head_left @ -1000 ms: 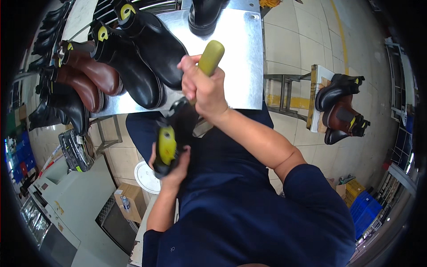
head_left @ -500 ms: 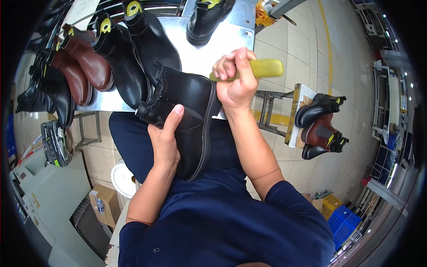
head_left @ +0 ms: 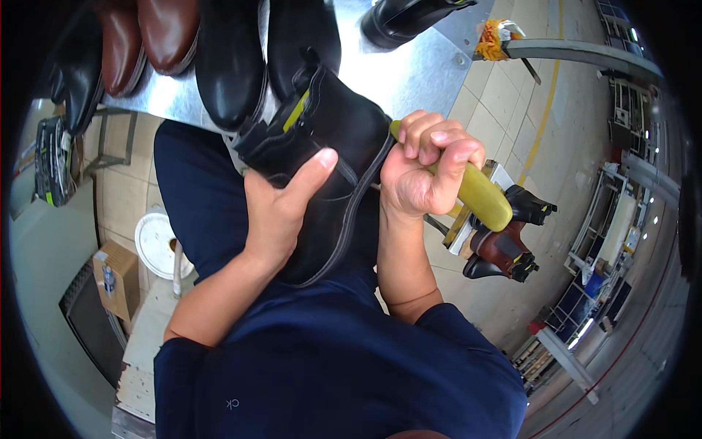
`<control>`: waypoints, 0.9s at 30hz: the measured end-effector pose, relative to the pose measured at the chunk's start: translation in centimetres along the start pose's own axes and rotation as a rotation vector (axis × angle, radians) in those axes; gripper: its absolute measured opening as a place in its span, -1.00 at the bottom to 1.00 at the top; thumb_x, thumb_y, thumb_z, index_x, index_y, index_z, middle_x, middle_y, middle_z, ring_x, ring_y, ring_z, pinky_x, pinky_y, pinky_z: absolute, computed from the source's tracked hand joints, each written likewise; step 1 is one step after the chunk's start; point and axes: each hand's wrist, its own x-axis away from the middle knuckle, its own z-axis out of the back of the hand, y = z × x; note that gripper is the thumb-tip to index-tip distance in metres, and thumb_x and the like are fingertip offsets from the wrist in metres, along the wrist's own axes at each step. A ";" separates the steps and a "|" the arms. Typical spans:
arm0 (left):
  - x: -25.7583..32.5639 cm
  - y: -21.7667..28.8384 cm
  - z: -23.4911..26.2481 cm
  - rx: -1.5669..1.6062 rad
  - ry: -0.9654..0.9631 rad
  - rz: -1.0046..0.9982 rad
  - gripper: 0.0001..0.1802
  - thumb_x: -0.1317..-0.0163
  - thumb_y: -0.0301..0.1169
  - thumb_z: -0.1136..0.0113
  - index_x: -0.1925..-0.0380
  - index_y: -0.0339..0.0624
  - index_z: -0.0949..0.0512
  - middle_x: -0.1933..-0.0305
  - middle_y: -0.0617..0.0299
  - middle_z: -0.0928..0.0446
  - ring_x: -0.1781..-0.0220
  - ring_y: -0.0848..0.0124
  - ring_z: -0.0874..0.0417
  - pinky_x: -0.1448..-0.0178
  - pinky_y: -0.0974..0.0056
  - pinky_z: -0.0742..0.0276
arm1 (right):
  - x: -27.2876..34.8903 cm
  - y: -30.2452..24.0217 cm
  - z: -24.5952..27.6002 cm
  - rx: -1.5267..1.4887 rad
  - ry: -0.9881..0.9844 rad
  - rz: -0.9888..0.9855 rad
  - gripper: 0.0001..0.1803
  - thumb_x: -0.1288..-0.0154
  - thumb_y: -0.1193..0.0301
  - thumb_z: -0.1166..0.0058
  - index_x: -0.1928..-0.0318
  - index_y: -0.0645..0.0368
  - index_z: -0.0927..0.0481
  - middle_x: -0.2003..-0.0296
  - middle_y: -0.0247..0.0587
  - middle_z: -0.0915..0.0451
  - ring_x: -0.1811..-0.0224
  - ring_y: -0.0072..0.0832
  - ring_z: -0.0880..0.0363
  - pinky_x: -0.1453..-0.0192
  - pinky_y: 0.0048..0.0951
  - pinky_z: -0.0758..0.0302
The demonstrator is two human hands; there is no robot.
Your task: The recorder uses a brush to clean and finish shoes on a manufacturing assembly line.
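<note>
The left hand (head_left: 281, 212) is now cupping the black boot (head_left: 329, 168) against the lap; the right hand (head_left: 424, 172), fist closed around the yellow-handled tool (head_left: 479, 196), is pressing closer to the sole edge than before; trimming seems underway.

Black leather ankle boot (head_left: 333, 157) under the left hand (head_left: 281, 208): matte black upper, grey welt line along the sole edge, yellow-green pull tab near the top. Yellow-green tool handle (head_left: 479, 196) in the right hand (head_left: 424, 172), plain, no pattern. Beyond both hands, bare silver-grey sheet-metal tabletop (head_left: 417, 69); on it glossy black boots (head_left: 230, 62) and reddish-brown boots (head_left: 150, 33). Right of the right hand, a black and a brown boot on a pale stand (head_left: 504, 241). Below the hands, plain navy-blue clothing (head_left: 329, 351). Left of the left hand, white round bucket lid (head_left: 157, 245), tan cardboard box (head_left: 113, 274). Floor tiles beige with a yellow line (head_left: 541, 124).
</note>
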 end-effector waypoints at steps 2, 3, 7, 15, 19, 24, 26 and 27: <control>-0.7 0.3 0.3 0.046 -0.008 0.065 -0.73 -0.28 -0.48 -0.38 0.05 -0.33 -0.65 0.08 0.22 -0.68 0.10 0.51 -0.66 -0.07 0.36 -0.57 | 0.1 0.6 -0.9 0.013 -0.011 0.078 -0.64 -0.60 0.18 0.03 0.31 0.18 -0.50 0.64 -0.41 -0.24 0.65 -0.53 -0.20 0.46 -0.38 -0.24; -0.8 0.2 0.1 0.088 0.037 0.089 -0.78 -0.28 -0.47 -0.39 0.12 -0.31 -0.66 0.14 0.26 -0.68 0.13 0.54 -0.65 -0.02 0.37 -0.56 | 0.9 -0.1 -1.6 0.013 -0.002 0.040 -0.66 -0.61 0.19 0.04 0.28 0.17 -0.46 0.62 -0.39 -0.26 0.64 -0.53 -0.20 0.45 -0.37 -0.24; -1.4 -0.4 1.4 0.089 0.060 0.144 -0.85 -0.28 -0.46 -0.39 0.20 -0.28 -0.68 0.21 0.30 -0.68 0.20 0.56 -0.65 0.06 0.39 -0.55 | 3.8 -1.4 -2.5 0.028 -0.138 -0.029 -0.69 -0.60 0.19 0.01 0.26 0.15 -0.44 0.59 -0.36 -0.29 0.65 -0.53 -0.19 0.41 -0.35 -0.24; -0.1 -0.4 0.2 -0.049 -0.033 -0.068 -0.84 -0.28 -0.45 -0.40 0.26 -0.34 -0.68 0.27 0.31 -0.69 0.27 0.56 -0.63 0.13 0.38 -0.55 | 9.0 -5.5 -1.2 -0.238 -0.062 -0.281 -0.80 -0.48 0.37 -0.15 0.24 0.26 -0.55 0.49 -0.21 -0.48 0.53 -0.42 -0.36 0.37 -0.31 -0.33; -0.5 -0.3 -1.2 -0.288 -0.252 -0.146 -0.69 -0.25 -0.39 -0.46 0.12 -0.41 -0.68 0.15 0.15 -0.76 0.13 0.50 -0.72 0.00 0.33 -0.61 | 8.1 -8.2 1.8 -0.214 -0.143 -0.383 -0.59 -0.59 0.10 0.03 0.23 0.22 -0.52 0.58 -0.37 -0.34 0.60 -0.51 -0.30 0.43 -0.37 -0.30; -0.1 3.2 -5.4 -0.392 -0.601 -0.276 -0.40 -0.11 -0.36 -0.56 -0.15 -0.29 -0.58 -0.01 -0.02 -0.74 -0.09 0.31 -0.76 -0.26 0.16 -0.63 | 6.1 -11.7 6.1 -0.036 0.096 -0.234 -0.57 -0.66 0.06 0.23 0.13 0.16 -0.48 0.58 -0.40 -0.30 0.60 -0.54 -0.28 0.41 -0.41 -0.35; -1.2 3.0 -6.0 -0.598 -0.801 -0.689 -0.24 0.06 -0.41 -0.61 -0.25 -0.09 -0.58 -0.34 0.14 -0.59 -0.51 0.00 -0.44 -0.58 -0.15 -0.24 | 5.3 -12.6 8.6 0.037 0.242 -0.210 -0.65 -0.61 0.12 0.08 -0.01 0.17 -0.47 0.55 -0.38 -0.32 0.55 -0.52 -0.32 0.40 -0.44 -0.36; -1.3 3.4 -6.4 -0.718 -0.857 -0.798 -0.23 0.08 -0.41 -0.60 -0.25 -0.02 -0.58 -0.37 0.19 -0.56 -0.55 -0.03 -0.38 -0.60 -0.23 -0.14 | 4.5 -12.5 9.8 0.200 0.408 -0.141 -0.67 -0.60 0.16 0.05 -0.05 0.18 -0.48 0.54 -0.38 -0.33 0.56 -0.52 -0.32 0.40 -0.44 -0.36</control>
